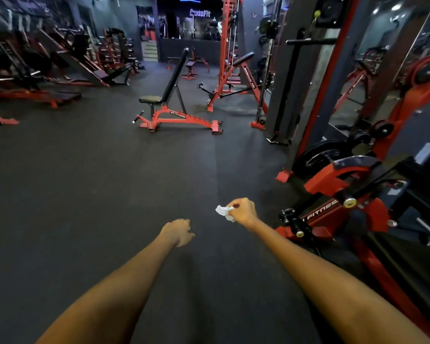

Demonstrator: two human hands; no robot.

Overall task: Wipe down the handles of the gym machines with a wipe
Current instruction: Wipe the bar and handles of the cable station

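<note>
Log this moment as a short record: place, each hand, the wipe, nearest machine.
place: gym with dark rubber floor
right hand: grips crumpled white wipe, held over the floor
left hand: loosely curled, holds nothing
nearest machine: red and black plate-loaded machine, at right, untouched
ahead: red-framed adjustable bench with black pads

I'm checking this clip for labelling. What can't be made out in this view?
- Most of the wipe: bunched inside the right hand, so its size is unclear.
- Left hand: seen from behind, fingers curl out of sight.
- Red machine at right: cut off by the frame edge.
- Far racks: dark and blurred.
</note>
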